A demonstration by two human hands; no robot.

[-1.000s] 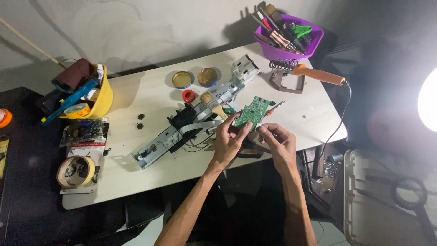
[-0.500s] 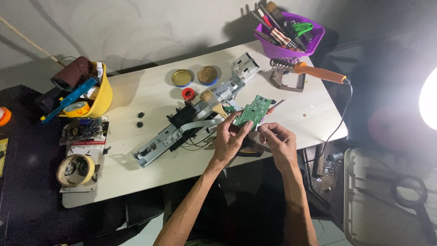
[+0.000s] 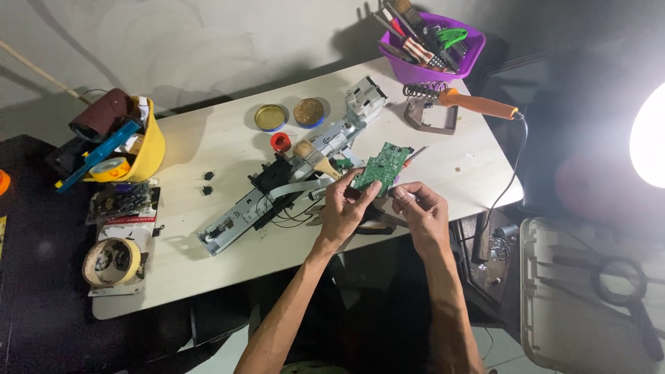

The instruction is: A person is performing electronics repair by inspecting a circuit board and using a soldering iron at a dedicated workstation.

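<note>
2 bare forearms, no sleeves anywhere along their visible length. No watch, no bracelet, no glove. Slender left hand [image 3: 343, 211] with long fingers and short nails; no ring visible on its fingers. Right hand [image 3: 424, 215] equally unadorned, knuckles plain, short nails. Lean arms, wrists narrow, tendons faintly marked on the backs of the hands. Elbows and upper arms cut off by the lower frame edge; clothing there too dark to tell.

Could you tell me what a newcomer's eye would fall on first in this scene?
Probably the green circuit board, held up between the left hand and right hand at the table's near edge. Next, the long metal mechanism lying diagonally across the table, and the purple tool bowl at the far right corner.
</note>
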